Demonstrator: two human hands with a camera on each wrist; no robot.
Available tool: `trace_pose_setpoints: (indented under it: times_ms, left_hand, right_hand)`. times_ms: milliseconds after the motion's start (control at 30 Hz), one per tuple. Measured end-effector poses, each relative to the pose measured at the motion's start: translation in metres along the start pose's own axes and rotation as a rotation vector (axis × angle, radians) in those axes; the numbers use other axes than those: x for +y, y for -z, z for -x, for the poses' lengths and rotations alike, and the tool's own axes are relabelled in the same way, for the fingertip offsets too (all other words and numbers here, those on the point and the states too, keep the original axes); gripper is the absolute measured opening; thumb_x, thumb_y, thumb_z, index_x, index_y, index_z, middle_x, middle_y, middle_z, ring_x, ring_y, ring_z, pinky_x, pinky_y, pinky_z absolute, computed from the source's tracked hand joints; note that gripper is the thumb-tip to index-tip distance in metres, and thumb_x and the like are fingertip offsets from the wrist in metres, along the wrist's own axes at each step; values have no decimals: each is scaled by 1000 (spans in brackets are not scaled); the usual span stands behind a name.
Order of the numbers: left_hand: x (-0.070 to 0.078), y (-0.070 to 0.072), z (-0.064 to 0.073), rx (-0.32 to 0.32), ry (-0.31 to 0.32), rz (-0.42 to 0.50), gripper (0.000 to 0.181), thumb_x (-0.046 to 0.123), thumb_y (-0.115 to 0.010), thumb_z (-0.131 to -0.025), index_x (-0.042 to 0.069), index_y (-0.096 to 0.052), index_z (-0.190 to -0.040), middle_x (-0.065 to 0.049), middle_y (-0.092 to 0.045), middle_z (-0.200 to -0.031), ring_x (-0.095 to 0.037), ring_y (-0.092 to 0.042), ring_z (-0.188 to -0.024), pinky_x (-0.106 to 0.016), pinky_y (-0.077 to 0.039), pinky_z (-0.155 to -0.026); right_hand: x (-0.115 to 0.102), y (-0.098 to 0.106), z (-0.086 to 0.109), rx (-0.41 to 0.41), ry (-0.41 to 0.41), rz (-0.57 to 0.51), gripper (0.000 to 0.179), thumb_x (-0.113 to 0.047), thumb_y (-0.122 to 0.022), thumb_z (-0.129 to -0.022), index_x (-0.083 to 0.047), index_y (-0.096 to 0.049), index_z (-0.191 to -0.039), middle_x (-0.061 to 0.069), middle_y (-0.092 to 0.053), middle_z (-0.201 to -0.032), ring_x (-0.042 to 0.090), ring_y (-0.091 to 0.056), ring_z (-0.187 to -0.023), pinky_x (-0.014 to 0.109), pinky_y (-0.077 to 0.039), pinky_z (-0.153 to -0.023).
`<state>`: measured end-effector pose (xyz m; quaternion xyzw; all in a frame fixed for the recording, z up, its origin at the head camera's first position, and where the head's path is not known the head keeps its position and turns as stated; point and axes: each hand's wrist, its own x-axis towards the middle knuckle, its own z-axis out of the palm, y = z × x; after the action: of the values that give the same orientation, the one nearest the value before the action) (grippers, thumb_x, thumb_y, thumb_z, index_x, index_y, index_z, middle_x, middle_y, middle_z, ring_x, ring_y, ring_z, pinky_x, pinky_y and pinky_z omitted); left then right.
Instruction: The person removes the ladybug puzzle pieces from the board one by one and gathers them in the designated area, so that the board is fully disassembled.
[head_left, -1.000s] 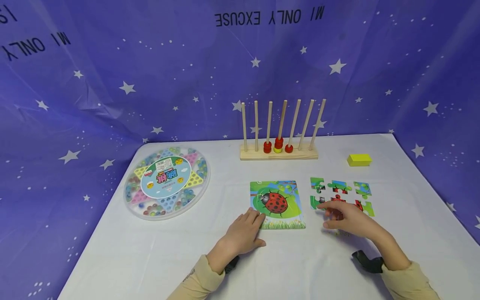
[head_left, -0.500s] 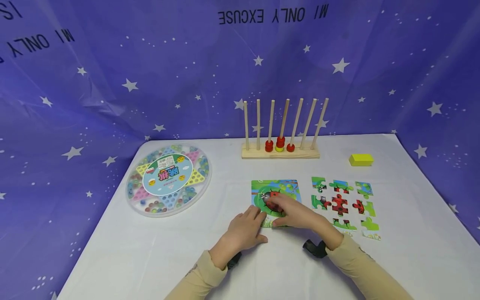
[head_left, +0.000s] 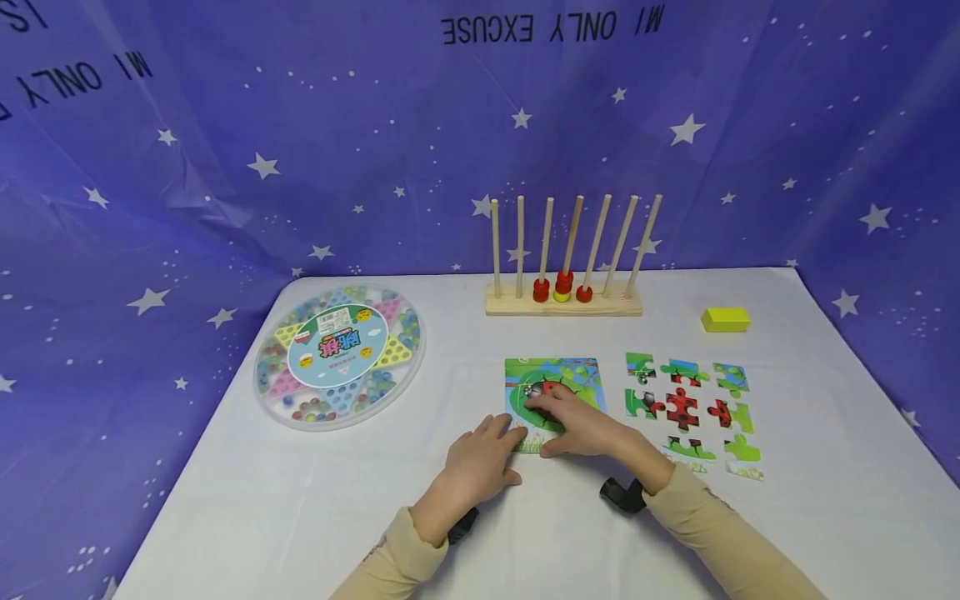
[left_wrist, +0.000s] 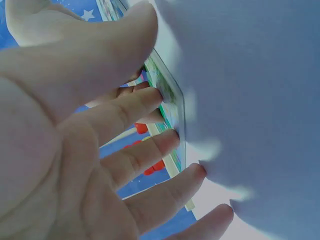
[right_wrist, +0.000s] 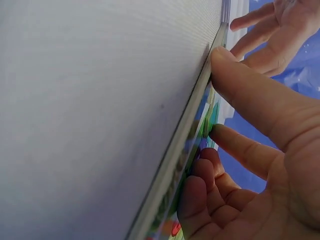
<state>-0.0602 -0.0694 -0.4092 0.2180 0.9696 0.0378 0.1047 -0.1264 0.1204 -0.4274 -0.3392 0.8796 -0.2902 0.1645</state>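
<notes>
In the head view a square board (head_left: 585, 371) printed with a red ladybug lies on the white tabletop. My right hand (head_left: 581, 421) is over its lower half, thumb at the near edge. Seen from the right wrist, the thumb and curved index finger pinch a small green puzzle piece (right_wrist: 212, 117) low against the board; its outline is partly hidden. The other fingers are bent. My left hand (head_left: 480, 458) rests at the board's near left corner, fingers spread, some fingertips touching its edge. To the right, several loose ladybug puzzle pieces (head_left: 682, 410) lie in spaced rows.
A peg stand (head_left: 562, 307) with red and yellow beads stands behind the board. A round clear case (head_left: 337, 354) of marbles lies at the left. A yellow block (head_left: 726, 320) is at the back right. Purple star-printed cloth (head_left: 375, 125) hangs behind the table.
My right hand has moved left from the loose pieces onto the ladybug board and settled there. My left hand has stayed at the board's corner, its fingers shifting slightly.
</notes>
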Motion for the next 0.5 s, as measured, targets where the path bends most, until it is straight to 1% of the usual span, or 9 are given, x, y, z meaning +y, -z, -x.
trace_pose_setpoints:
  times_ms: [167, 300, 500]
  left_hand:
    - [-3, -1, 3, 5, 3, 38, 60, 42, -67, -78, 23, -48, -132, -5, -40, -136, -28, -39, -124, -38, -42, -89]
    - [-5, -3, 7, 17, 2, 65, 60, 41, -67, -78, 24, -48, -133, -7, -40, -136, -30, -38, -124, -40, -40, -91]
    - [-6, -8, 12, 12, 8, 97, 62, 41, -67, -79, 24, -46, -135, -11, -39, -137, -35, -34, -125, -46, -36, -93]
  right_hand:
    - [-1, 2, -1, 14, 7, -12, 67, -21, -79, -70, -5, -48, -127, 7, -48, -111, 20, -46, -99, 41, -39, -86]
    - [-3, 3, -2, 28, 28, -22, 66, -19, -80, -68, -3, -49, -124, 3, -52, -101, 17, -46, -90, 38, -40, -79]
    - [0, 3, -3, 29, 12, -71, 63, -16, -80, -68, -5, -50, -123, 2, -51, -94, 16, -47, -83, 31, -42, -71]
